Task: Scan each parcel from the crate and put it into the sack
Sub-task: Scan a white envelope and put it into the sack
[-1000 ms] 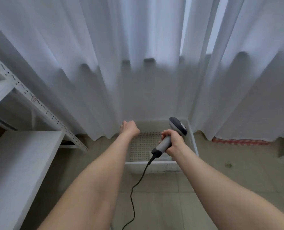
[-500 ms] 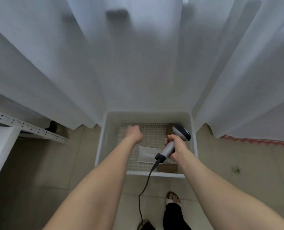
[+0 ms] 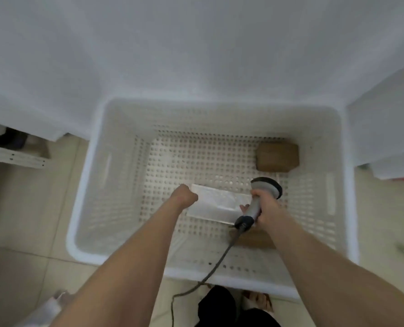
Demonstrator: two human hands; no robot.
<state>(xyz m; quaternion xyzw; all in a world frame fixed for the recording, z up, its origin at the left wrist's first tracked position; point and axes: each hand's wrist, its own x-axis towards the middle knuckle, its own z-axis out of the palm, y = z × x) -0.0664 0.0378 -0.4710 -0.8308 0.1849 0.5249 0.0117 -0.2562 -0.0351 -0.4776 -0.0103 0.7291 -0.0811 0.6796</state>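
Note:
A white perforated crate point(image 3: 94, 185) stands on the tiled floor below me. A flat white parcel point(image 3: 216, 204) lies in its middle. A brown box point(image 3: 277, 156) sits in the far right corner, and another brown parcel point(image 3: 255, 240) lies near the front wall, partly under my right arm. My left hand point(image 3: 184, 195) is curled at the white parcel's left end; its fingers are hidden, so I cannot see a grip. My right hand point(image 3: 266, 208) holds the grey corded scanner point(image 3: 264, 188) over the parcel's right end.
White curtains point(image 3: 196, 55) hang right behind the crate. A metal shelf rail point(image 3: 14, 156) is at the left. A piece of white bag-like material point(image 3: 47, 308) shows at the bottom left. The scanner cable point(image 3: 210, 272) trails over the crate's front rim to my feet.
My view has tilted down and closer to the crate. Both hands have dropped inside it, the left reaching the white parcel's end, the scanner now above the parcel.

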